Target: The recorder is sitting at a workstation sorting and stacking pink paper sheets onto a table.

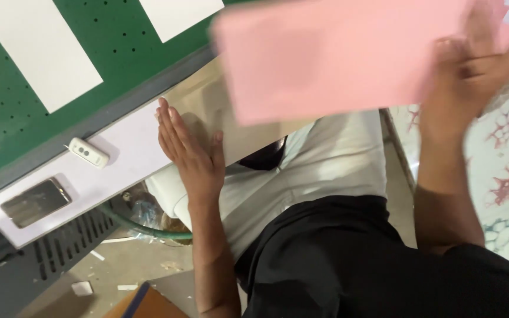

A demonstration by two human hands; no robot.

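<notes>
While the left hand [189, 150] lies flat, the right hand [463, 76] lifts pink sheets [337, 56].

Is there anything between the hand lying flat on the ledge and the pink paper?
Nothing visible. The left hand lies flat on the pale ledge, and the right hand holds the pink sheet above it, with open space between.

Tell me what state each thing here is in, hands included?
Pink sheet: lifted, motion-blurred, held at its right edge.
Right hand: grip closed on the pink sheet.
Left hand: open, flat on the table edge.
Phone: lying flat, screen dark.
White sheets: flat on the green perforated surface.
</notes>
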